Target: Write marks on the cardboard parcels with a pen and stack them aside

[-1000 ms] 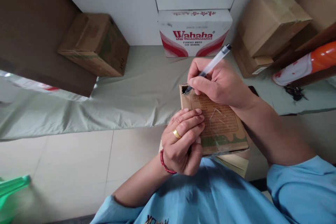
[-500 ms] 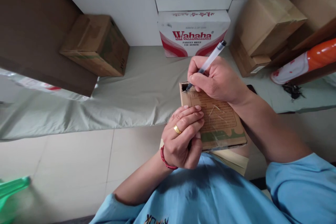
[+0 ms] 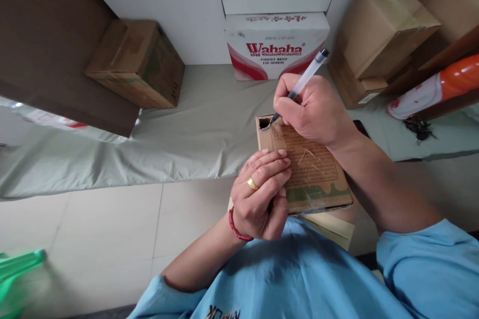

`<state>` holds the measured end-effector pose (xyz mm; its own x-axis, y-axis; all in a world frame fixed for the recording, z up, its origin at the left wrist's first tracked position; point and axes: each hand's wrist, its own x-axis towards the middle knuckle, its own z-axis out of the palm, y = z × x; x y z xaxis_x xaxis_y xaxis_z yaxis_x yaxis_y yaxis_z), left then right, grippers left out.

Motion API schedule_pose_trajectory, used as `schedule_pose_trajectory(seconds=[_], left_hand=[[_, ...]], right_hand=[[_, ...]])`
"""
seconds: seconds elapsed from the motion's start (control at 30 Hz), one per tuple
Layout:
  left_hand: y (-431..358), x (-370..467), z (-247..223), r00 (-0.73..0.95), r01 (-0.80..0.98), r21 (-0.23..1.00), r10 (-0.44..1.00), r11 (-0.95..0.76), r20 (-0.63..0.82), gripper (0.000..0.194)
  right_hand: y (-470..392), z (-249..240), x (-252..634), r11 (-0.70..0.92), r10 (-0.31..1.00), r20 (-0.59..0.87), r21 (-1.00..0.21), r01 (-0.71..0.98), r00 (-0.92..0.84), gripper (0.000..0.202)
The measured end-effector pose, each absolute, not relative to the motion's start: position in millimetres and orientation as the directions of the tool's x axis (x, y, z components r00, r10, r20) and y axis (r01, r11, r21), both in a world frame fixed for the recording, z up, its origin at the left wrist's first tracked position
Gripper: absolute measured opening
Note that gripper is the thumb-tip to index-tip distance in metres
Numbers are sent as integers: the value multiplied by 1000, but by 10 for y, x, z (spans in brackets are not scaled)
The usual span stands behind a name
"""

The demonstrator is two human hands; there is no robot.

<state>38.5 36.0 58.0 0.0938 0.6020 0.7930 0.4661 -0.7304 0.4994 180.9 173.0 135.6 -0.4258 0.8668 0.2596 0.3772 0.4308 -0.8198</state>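
Centrally, a small cardboard box (image 3: 307, 169) is held above the lap, just in front of a light-blue shirt (image 3: 299, 279); its printed top face is turned up toward the camera, w/ clear tape seen across it. The left hand (image 3: 260, 194) is closed around the box's near-left edge, fingers curled over the top face and thumb tucked at the side; a gold ring and a red wrist band are worn on it. A pen (image 3: 299, 87) w/ a clear barrel is pinched in the right hand (image 3: 312, 109), fingers closed tight on the lower barrel, cap end slanted up and to the right. The pen tip is set at the far-left corner of the box, right by a small dark hole torn there; whether the tip is inside the hole can't be told. Beyond the box, a grey-green cloth (image 3: 187, 129) is spread over a low ledge against a white tiled wall. On it, a white and red Wahaha carton (image 3: 277, 45) is stood at the wall, approx. straight ahead. A brown carton (image 3: 136, 62) is lying well to the left, and more brown cartons (image 3: 377, 35) are stacked at right. An orange and white bottle (image 3: 434, 89) is seen at the far right, lying tilted. Pale floor tiles (image 3: 93, 239) are seen lower left.
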Motion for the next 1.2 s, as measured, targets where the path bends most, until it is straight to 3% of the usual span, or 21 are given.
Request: schedule_pose_trajectory(seconds=[0.27, 0.43, 0.5, 0.57, 0.63, 0.7, 0.8, 0.9, 1.03, 1.2], left_hand=[[358, 391, 586, 91, 477, 503, 609, -721, 788, 39], [347, 393, 593, 90, 490, 500, 612, -714, 786, 38], [340, 391, 593, 88, 495, 498, 611, -712, 786, 37], [336, 387, 592, 90, 497, 495, 610, -713, 787, 36], [336, 384, 590, 94, 499, 490, 607, -715, 789, 35], [340, 385, 587, 96, 502, 491, 610, -712, 786, 35], [348, 399, 586, 88, 501, 496, 611, -710, 786, 35], [356, 424, 585, 70, 506, 495, 606, -707, 793, 35], [354, 447, 571, 57, 511, 503, 612, -697, 789, 37], [349, 448, 564, 60, 510, 506, 616, -695, 785, 41]], right_hand=[[1730, 1282, 1854, 435, 891, 371, -863, 256, -263, 21], [1919, 1042, 2081, 526, 840, 537, -841, 124, 75, 15], [2046, 829, 2312, 477, 842, 519, -843, 251, 145, 15], [2138, 575, 2584, 295, 914, 396, -796, 528, 86, 18], [2165, 321, 2828, 58, 992, 122, -557, 829, 13, 24], [2130, 106, 2991, -69, 991, -127, -306, 950, 31, 29], [2030, -111, 3083, -103, 959, -280, -176, 979, 50, 35], [1954, -229, 3095, -79, 942, -335, -132, 988, 30, 45], [1880, -374, 3223, -45, 946, -323, -196, 979, -21, 63], [1659, -684, 3812, -158, 987, -33, -303, 940, 155, 64]])
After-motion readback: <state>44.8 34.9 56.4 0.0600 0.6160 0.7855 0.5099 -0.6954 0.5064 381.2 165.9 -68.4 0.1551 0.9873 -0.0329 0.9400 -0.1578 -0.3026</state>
